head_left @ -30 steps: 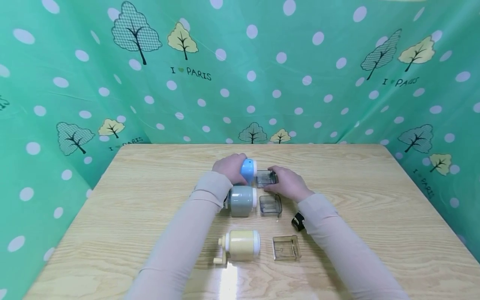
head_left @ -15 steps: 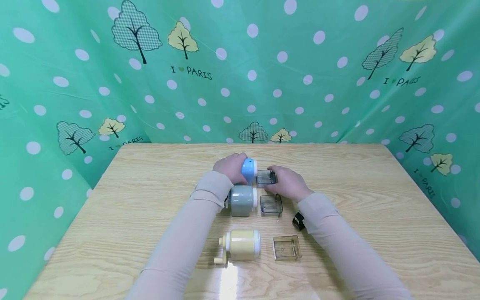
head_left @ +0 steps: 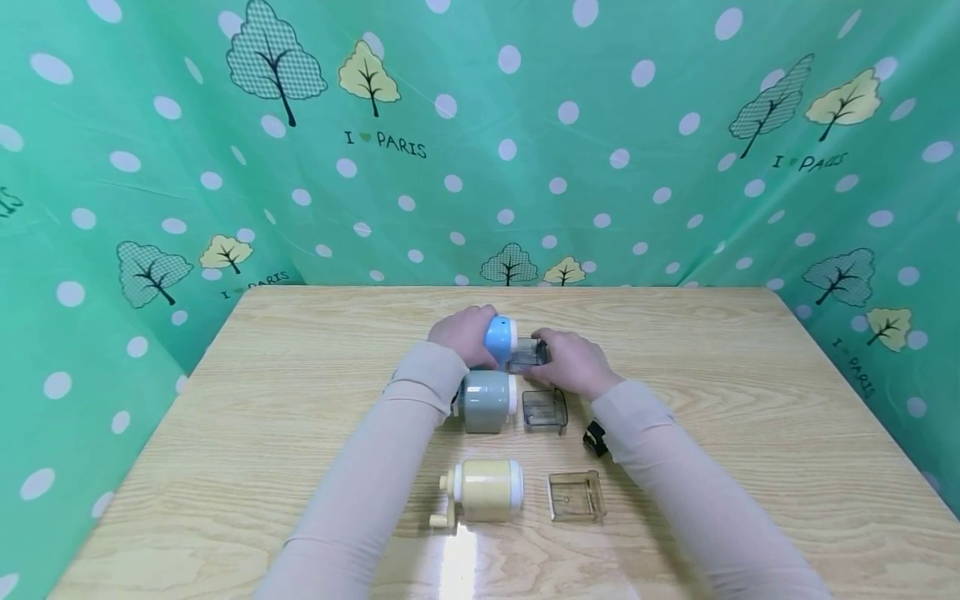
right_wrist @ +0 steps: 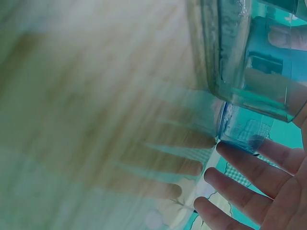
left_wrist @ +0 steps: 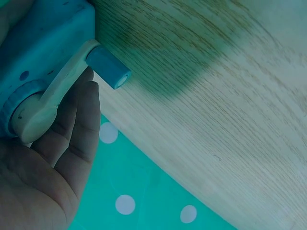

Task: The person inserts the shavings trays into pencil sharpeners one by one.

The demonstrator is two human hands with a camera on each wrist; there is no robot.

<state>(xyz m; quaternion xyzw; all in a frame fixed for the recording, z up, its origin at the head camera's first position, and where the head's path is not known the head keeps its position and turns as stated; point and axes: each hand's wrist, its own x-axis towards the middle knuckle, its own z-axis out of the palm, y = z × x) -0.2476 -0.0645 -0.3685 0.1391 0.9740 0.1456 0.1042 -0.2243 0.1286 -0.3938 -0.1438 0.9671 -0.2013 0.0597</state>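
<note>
My left hand (head_left: 463,335) grips a blue hand-crank pencil sharpener (head_left: 498,340), which lies with its white end to the right. In the left wrist view its pale crank (left_wrist: 64,81) with a blue knob extends above my fingers (left_wrist: 86,127). My right hand (head_left: 576,363) pinches a clear smoky shavings drawer (head_left: 527,352) between thumb and fingers, right at the blue sharpener's white end. Whether the drawer has entered the sharpener, I cannot tell. The right wrist view shows the drawer's transparent wall (right_wrist: 259,96) close up, with several fingers (right_wrist: 249,167) spread below it.
Nearer on the wooden table (head_left: 300,467), a grey sharpener (head_left: 486,400) lies beside its smoky drawer (head_left: 545,410). Closer still, a yellow sharpener (head_left: 489,490) with a crank lies left of an amber drawer (head_left: 576,497). A green patterned curtain (head_left: 420,192) stands behind the table.
My right hand has shifted slightly left with the clear drawer, bringing it up against the blue sharpener. The left hand keeps its grip in almost the same place.
</note>
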